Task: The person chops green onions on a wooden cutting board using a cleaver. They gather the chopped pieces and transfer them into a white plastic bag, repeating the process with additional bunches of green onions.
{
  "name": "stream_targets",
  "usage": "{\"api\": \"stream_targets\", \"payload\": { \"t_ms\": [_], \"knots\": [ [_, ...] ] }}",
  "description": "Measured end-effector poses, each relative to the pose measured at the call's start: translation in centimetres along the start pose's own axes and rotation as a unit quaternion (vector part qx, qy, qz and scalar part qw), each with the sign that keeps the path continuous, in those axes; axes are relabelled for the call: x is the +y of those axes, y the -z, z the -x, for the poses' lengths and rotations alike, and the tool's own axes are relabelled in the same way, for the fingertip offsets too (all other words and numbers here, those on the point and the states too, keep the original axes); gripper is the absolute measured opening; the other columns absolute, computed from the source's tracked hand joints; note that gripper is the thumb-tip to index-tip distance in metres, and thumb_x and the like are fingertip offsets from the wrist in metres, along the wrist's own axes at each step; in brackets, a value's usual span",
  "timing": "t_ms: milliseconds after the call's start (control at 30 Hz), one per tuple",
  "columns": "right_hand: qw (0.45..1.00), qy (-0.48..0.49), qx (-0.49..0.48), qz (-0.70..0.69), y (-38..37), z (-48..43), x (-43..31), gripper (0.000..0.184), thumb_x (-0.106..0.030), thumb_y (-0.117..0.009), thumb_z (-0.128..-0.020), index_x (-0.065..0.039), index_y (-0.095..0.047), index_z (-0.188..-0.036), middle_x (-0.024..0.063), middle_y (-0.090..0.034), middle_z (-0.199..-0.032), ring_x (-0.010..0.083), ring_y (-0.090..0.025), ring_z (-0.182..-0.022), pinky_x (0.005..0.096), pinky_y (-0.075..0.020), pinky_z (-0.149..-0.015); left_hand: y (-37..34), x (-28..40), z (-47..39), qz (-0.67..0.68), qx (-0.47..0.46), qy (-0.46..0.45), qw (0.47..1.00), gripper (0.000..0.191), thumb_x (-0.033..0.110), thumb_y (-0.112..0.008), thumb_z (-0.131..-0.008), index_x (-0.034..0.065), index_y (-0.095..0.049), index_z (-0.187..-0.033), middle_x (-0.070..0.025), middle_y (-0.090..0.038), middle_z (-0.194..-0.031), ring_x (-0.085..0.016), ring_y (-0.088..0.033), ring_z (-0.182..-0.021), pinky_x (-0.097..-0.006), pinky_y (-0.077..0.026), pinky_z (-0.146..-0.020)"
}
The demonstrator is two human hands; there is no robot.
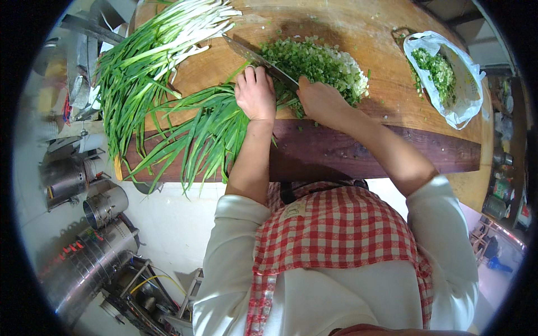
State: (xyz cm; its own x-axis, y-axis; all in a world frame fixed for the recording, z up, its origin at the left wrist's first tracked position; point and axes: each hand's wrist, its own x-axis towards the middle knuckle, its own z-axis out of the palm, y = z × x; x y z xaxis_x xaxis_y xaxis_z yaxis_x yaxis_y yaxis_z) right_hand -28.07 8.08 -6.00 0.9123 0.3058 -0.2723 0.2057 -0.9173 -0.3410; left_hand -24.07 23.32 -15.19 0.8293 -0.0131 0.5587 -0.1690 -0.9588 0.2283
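My left hand [255, 93] presses down on a bunch of green onion leaves [214, 122], fingers curled over them. The leaves trail left and hang past the board's near edge. In my right hand [321, 102] is a wide-bladed kitchen knife [269, 66], its blade slanting to the upper left, close beside the left fingers. Just beyond the blade lies a heap of chopped green onions [315, 59]. Whole green onions [147, 63], white ends pointing away to the right, are piled at the upper left of the wooden board [391, 63].
At the board's right stands a container lined with a white plastic bag [474, 90], with chopped green onions inside. A dark wooden strip [378, 155] runs along the near edge. Metal pots [105, 206] stand on the left, and jars [498, 206] line a shelf at right.
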Motion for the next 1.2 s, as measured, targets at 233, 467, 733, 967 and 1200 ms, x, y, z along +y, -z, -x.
{"api": "stream_targets", "payload": {
  "t_ms": [233, 467, 733, 967, 1200],
  "knots": [
    [1.0, -0.02, 0.007, -0.013, 5.1, 4.1, -1.2, 0.018, -0.005, -0.049, -0.089, 0.007, -0.048, -0.103, 0.0275, -0.065, -0.075, 0.0443, -0.067, -0.074, 0.0528, -0.0535, -0.066, 0.2, -0.5, 0.9, -0.008, 0.009, 0.025, 1.0, 0.018, 0.019, -0.067, -0.078, 0.0122, -0.058, -0.092, -0.0058, -0.055, -0.095, -0.027, -0.056, -0.092, -0.0411, -0.048, -0.075],
    [0.999, 0.01, 0.044, -0.01, -0.8, -0.4, 0.5, 0.023, -0.017, -0.047, -0.099, 0.005, -0.044, -0.102, 0.0258, -0.061, -0.067, 0.0467, -0.062, -0.068, 0.0547, -0.047, -0.059, 0.4, 0.1, 0.2, 0.005, -0.024, 0.009, 1.0, 0.019, 0.017, -0.066, -0.077, 0.0104, -0.057, -0.092, -0.0074, -0.054, -0.095, -0.029, -0.055, -0.088, -0.0414, -0.048, -0.07],
    [0.999, 0.003, 0.006, -0.04, 0.5, 3.1, -0.1, 0.024, -0.018, -0.048, -0.098, 0.006, -0.045, -0.1, 0.0271, -0.061, -0.068, 0.0477, -0.062, -0.071, 0.0557, -0.0469, -0.062, 0.0, -0.3, 0.8, 0.001, -0.017, 0.033, 0.999, 0.017, 0.017, -0.065, -0.079, 0.011, -0.056, -0.092, -0.0089, -0.052, -0.095, -0.029, -0.054, -0.09, -0.041, -0.046, -0.073],
    [0.998, 0.005, 0.051, -0.021, 0.7, 0.7, 0.4, 0.026, -0.02, -0.049, -0.097, 0.006, -0.046, -0.101, 0.0274, -0.061, -0.067, 0.0469, -0.062, -0.067, 0.0561, -0.0479, -0.06, -0.3, -0.5, 0.7, -0.005, -0.015, 0.045, 0.999, 0.016, 0.016, -0.064, -0.079, 0.0101, -0.055, -0.09, -0.0092, -0.052, -0.094, -0.03, -0.053, -0.091, -0.0412, -0.045, -0.075],
    [0.999, 0.012, 0.03, -0.039, -1.0, -0.6, -0.4, 0.027, -0.021, -0.048, -0.098, 0.006, -0.046, -0.102, 0.0277, -0.062, -0.069, 0.0476, -0.062, -0.067, 0.0561, -0.0477, -0.06, -0.1, 0.0, 0.4, 0.019, -0.019, 0.038, 0.999, 0.014, 0.012, -0.062, -0.08, 0.007, -0.053, -0.089, -0.0121, -0.051, -0.091, -0.033, -0.054, -0.09, -0.044, -0.046, -0.075]
  ]
}}
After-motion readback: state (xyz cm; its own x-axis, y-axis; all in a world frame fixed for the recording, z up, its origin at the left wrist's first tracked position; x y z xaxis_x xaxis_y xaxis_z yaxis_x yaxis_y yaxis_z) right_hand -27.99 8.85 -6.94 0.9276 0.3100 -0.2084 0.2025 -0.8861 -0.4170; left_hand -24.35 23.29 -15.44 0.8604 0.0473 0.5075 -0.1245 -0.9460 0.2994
